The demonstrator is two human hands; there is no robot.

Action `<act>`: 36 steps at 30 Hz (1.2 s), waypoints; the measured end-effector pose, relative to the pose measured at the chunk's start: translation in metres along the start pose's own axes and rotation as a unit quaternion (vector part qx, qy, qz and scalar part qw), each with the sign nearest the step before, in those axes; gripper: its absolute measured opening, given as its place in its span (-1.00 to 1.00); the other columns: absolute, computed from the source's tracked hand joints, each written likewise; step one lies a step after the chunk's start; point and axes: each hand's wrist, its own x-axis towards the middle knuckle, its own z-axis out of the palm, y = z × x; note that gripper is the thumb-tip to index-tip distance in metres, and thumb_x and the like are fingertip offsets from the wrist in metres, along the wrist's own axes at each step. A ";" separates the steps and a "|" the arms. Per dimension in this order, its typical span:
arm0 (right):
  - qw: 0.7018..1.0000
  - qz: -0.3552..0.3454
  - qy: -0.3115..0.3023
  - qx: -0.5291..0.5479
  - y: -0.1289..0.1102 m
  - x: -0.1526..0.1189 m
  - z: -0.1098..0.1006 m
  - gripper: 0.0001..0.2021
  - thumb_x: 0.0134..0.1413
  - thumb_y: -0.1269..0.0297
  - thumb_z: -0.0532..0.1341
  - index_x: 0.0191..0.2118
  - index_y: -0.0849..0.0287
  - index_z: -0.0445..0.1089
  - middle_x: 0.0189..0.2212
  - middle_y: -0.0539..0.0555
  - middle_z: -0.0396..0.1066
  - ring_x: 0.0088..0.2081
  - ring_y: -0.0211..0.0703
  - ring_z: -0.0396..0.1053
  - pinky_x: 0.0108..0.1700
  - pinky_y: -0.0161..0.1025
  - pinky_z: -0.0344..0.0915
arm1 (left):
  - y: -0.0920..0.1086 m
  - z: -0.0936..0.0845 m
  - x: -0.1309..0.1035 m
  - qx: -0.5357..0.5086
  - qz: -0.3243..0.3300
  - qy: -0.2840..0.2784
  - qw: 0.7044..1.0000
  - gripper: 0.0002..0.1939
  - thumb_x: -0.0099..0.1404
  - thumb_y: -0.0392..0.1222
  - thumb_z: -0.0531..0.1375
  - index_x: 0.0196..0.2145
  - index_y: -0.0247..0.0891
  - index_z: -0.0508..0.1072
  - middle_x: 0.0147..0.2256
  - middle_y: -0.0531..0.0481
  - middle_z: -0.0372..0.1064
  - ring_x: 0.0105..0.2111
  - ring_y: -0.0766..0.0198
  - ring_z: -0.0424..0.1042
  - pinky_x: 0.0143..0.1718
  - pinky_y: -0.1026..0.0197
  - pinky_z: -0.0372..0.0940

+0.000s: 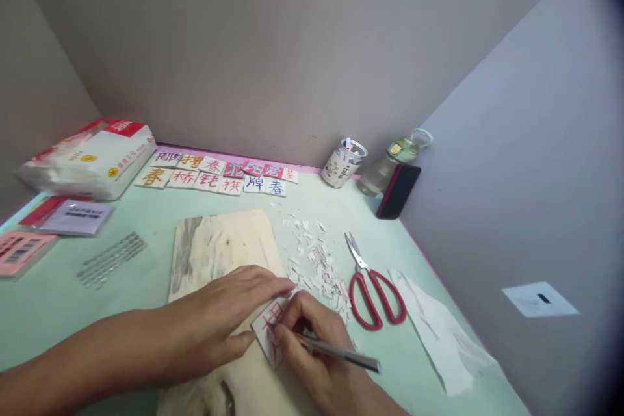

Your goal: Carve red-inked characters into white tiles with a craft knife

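A small white tile [266, 337] with red strokes lies on a wooden board [229, 240]. My left hand [238, 315] rests on the board with its fingers stretched out, thumb and fingertips at the tile's edges. My right hand [314, 338] is closed around a slim metallic-handled tool [341, 353] and sits at the tile's right side. The tool's tip is at the red strokes, partly hidden by my fingers. Pale shavings [319, 257] are scattered on the table right of the board.
Red-handled scissors [375, 299] and crumpled white tissue [439, 338] lie to the right. Behind stand two rows of lettered tiles [209, 181], a jar [341, 166], a bottle [377, 169] and a phone [398, 192]. A tissue pack [97, 162] and packets [75, 216] sit left.
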 end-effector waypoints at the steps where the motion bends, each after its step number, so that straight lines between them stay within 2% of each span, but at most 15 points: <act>1: 1.000 -0.002 0.001 -0.010 0.000 0.000 0.000 -0.82 0.33 0.32 0.21 -0.35 0.05 0.27 -0.48 -0.07 0.33 -0.45 -0.22 0.23 -0.36 -0.24 0.17 | 0.003 -0.002 0.000 0.004 -0.007 0.001 1.000 -0.08 0.33 -0.51 0.19 0.54 0.08 0.23 0.39 -0.08 0.45 0.43 0.06 0.41 0.52 -0.07 0.34; 4: 0.999 -0.014 0.010 -0.050 -0.003 -0.001 -0.001 -0.83 0.32 0.35 0.21 -0.34 0.05 0.28 -0.46 -0.03 0.39 -0.43 -0.18 0.29 -0.33 -0.22 0.20 | 0.012 -0.005 -0.002 0.031 -0.025 0.008 0.999 -0.28 0.42 -0.43 0.21 0.46 0.00 0.34 0.36 -0.16 0.48 0.39 -0.02 0.47 0.43 -0.06 0.42; 8: 0.994 -0.040 0.034 -0.098 -0.003 -0.002 0.000 -0.83 0.30 0.39 0.19 -0.34 0.05 0.25 -0.48 -0.04 0.38 -0.43 -0.17 0.30 -0.28 -0.18 0.23 | 0.015 0.002 0.000 0.084 -0.012 0.044 0.995 -0.40 0.40 -0.43 0.25 0.32 -0.06 0.43 0.30 -0.17 0.53 0.32 -0.05 0.50 0.37 -0.05 0.43; 14: 0.998 -0.012 0.021 -0.054 -0.001 -0.004 -0.001 -0.82 0.36 0.30 0.19 -0.34 0.04 0.25 -0.49 -0.06 0.31 -0.47 -0.20 0.24 -0.39 -0.24 0.17 | 0.004 0.014 0.002 0.115 -0.032 0.101 0.988 -0.51 0.39 -0.37 0.37 0.20 -0.06 0.45 0.12 -0.08 0.53 0.15 -0.04 0.51 0.20 -0.04 0.44; 20: 1.000 -0.003 0.018 -0.017 -0.002 -0.005 0.000 -0.80 0.39 0.26 0.16 -0.34 0.05 0.23 -0.49 -0.10 0.25 -0.48 -0.26 0.20 -0.42 -0.29 0.14 | 0.011 -0.003 0.003 0.081 -0.054 0.033 0.995 -0.59 0.38 -0.35 0.33 0.15 -0.09 0.49 0.18 -0.12 0.49 0.20 -0.08 0.46 0.24 -0.07 0.41; 23: 0.999 -0.020 0.030 -0.018 -0.001 -0.006 0.002 -0.81 0.39 0.27 0.15 -0.33 0.05 0.23 -0.49 -0.10 0.25 -0.48 -0.27 0.20 -0.43 -0.30 0.13 | 0.014 -0.006 0.004 0.085 -0.061 0.035 0.994 -0.65 0.39 -0.35 0.31 0.09 -0.10 0.50 0.12 -0.10 0.50 0.15 -0.05 0.48 0.22 -0.06 0.42; 27: 0.999 -0.014 0.018 -0.032 -0.002 -0.007 0.001 -0.83 0.39 0.29 0.15 -0.32 0.05 0.24 -0.47 -0.07 0.30 -0.45 -0.24 0.23 -0.40 -0.29 0.17 | 0.011 -0.002 0.003 0.105 -0.051 0.048 0.992 -0.62 0.35 -0.34 0.32 0.09 -0.09 0.50 0.12 -0.10 0.50 0.15 -0.06 0.47 0.20 -0.04 0.43; 32: 0.999 -0.016 0.006 -0.046 -0.006 -0.008 -0.001 -0.82 0.40 0.31 0.14 -0.31 0.05 0.23 -0.46 -0.08 0.30 -0.45 -0.24 0.22 -0.39 -0.28 0.15 | 0.012 -0.002 0.003 0.093 -0.061 0.035 0.993 -0.69 0.42 -0.30 0.30 0.08 -0.11 0.48 0.10 -0.10 0.46 0.14 -0.06 0.45 0.20 -0.07 0.41; 36: 0.998 -0.025 -0.003 -0.057 -0.006 -0.010 -0.003 -0.83 0.41 0.35 0.14 -0.29 0.05 0.22 -0.43 -0.07 0.30 -0.43 -0.24 0.24 -0.35 -0.28 0.17 | 0.013 -0.003 0.004 0.088 -0.068 0.031 0.993 -0.67 0.42 -0.31 0.29 0.10 -0.12 0.46 0.11 -0.10 0.44 0.17 -0.05 0.42 0.23 -0.07 0.37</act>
